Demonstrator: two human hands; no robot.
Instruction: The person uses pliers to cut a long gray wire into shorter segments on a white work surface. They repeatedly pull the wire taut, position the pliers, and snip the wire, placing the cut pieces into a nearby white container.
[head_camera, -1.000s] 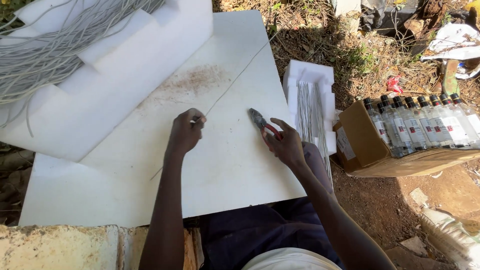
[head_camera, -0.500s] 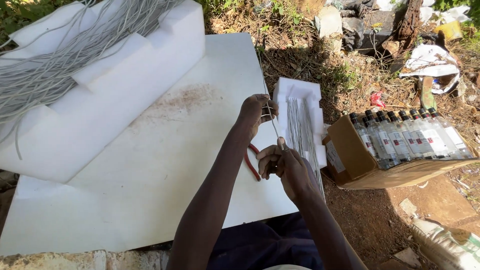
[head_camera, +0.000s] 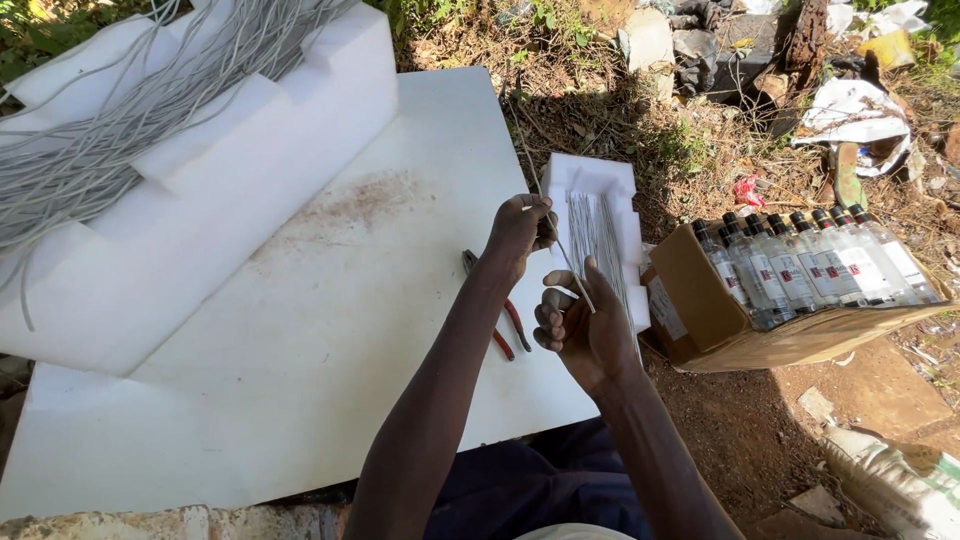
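Wire (head_camera: 572, 268): a short, thin, pale cut length, held between both hands above the right edge of the white board (head_camera: 300, 380). Left hand (head_camera: 520, 232) is closed, pinching the upper end between thumb and fingers. Right hand (head_camera: 580, 335) sits just below it, fingers curled, the wire's lower end crossing its fingertips; whether it truly clamps the wire or only steadies it I cannot tell.

Handling, as a judgement: very light and narrow. It keeps a straight line between the hands, so fairly stiff over this short span, but likely to bend if pushed on end. It looks smooth, so may slip through a loose grip. Best held near each end with fingertip pinches, as here, not by the middle.

Around it:
- Pliers (head_camera: 500, 318) with red handles lie on the board, just left of the right hand, untouched.
- Small white tray (head_camera: 620, 180) beyond the hands holds a bundle of similar straight cut pieces.
- Foam block (head_camera: 250, 170), stepped, at the board's far left, carries a mass of long grey wires (head_camera: 110, 140).
- Cardboard box (head_camera: 700, 310) of clear bottles (head_camera: 810, 265) lies on bare dirt to the right, well apart from the hands.
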